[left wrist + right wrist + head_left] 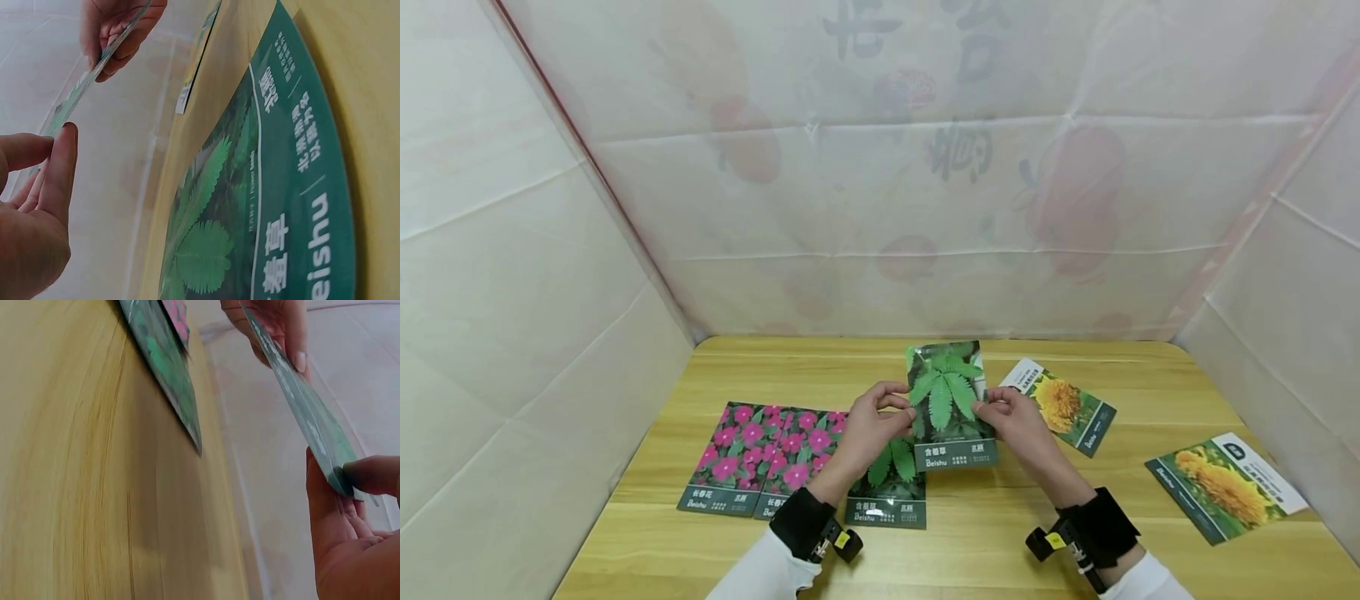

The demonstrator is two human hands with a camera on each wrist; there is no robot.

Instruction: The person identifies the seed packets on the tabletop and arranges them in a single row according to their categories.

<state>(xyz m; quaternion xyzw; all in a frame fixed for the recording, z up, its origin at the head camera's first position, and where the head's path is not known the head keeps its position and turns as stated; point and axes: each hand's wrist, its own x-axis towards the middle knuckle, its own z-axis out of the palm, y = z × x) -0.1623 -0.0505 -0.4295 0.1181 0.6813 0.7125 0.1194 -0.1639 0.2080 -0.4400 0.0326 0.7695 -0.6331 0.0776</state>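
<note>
A seed packet [951, 408] with a green fern-like leaf picture is held up above the table in both hands, its front towards the head camera. My left hand [874, 427] pinches its left edge between thumb and fingers, and my right hand [1021, 421] pinches the right edge. The left wrist view shows the left thumb and forefinger [61, 169] meeting on the packet's edge. A matching green-leaf packet [891, 492] lies on the table below, partly hidden by the left hand and the raised packet.
Two pink-flower packets [733, 458] lie side by side at the left, the second partly covered by my left arm. Rightward lie a yellow-flower packet [1063, 407], tilted behind my right hand, and another [1225, 487] near the right edge. Pale cloth walls [880, 192] enclose the wooden table [1000, 533].
</note>
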